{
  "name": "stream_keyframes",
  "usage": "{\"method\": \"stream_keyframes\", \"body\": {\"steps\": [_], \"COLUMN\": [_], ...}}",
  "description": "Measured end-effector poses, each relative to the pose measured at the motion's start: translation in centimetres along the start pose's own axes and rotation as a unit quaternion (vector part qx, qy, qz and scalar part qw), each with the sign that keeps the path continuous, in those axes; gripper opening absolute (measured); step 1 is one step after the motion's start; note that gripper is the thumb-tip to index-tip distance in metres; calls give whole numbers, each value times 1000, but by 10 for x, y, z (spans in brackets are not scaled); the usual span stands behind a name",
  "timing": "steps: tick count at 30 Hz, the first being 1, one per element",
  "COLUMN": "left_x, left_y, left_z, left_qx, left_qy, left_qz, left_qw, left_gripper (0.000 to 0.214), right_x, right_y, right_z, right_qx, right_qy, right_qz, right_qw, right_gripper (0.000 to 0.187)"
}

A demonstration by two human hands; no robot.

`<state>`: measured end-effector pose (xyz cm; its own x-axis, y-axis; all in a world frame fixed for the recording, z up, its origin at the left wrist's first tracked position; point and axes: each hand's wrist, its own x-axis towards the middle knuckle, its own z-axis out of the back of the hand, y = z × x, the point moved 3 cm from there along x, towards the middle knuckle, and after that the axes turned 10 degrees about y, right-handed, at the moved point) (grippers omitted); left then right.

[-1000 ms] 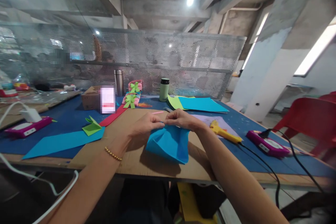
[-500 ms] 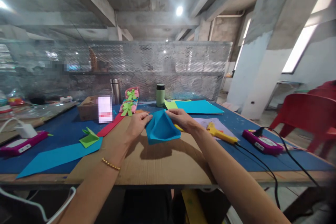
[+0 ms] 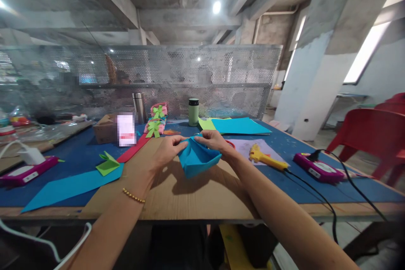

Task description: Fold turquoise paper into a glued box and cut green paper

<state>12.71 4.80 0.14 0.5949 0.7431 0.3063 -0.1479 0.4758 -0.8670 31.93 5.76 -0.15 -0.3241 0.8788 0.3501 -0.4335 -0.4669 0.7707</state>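
A folded blue paper piece (image 3: pixel 198 159) hangs a little above a brown cardboard sheet (image 3: pixel 177 194) on the table. My left hand (image 3: pixel 169 149) pinches its left upper edge, fingers closed on the paper. From the other side, my right hand (image 3: pixel 215 140) grips the top right edge, also closed. A bead bracelet (image 3: pixel 134 195) circles my left wrist.
A yellow glue gun (image 3: pixel 265 158) with a black cord lies right of my hands, beside a magenta device (image 3: pixel 316 168). Blue paper strip (image 3: pixel 69 183), green folded paper (image 3: pixel 107 165), a red strip (image 3: pixel 133 150), a green bottle (image 3: pixel 193 112), a steel flask (image 3: pixel 138 106) and a cardboard box (image 3: pixel 104 128) sit around.
The blue paper was lifted from the cardboard and turned; both hands moved along its top edge, reshaping the piece into a wider pocket form. The camera view rose slightly.
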Motion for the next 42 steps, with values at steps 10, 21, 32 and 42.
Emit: {"method": "stream_keyframes", "body": {"steps": [10, 21, 32, 42], "left_x": [4, -3, -2, 1], "left_y": [7, -2, -11, -2], "left_z": [-3, -6, 0, -2], "left_qx": [-55, -19, 43, 2], "left_qy": [3, -21, -26, -8], "left_qz": [1, 47, 9, 1], "left_qw": [998, 998, 999, 1000], "left_gripper": [57, 48, 38, 43], "right_x": [3, 0, -6, -9], "right_y": [3, 8, 7, 9], "right_z": [2, -1, -11, -9], "right_qx": [-106, -125, 156, 183], "right_qy": [-6, -25, 128, 165], "right_qz": [42, 95, -36, -53], "right_qw": [993, 987, 979, 968], "right_gripper": [49, 47, 48, 47]}}
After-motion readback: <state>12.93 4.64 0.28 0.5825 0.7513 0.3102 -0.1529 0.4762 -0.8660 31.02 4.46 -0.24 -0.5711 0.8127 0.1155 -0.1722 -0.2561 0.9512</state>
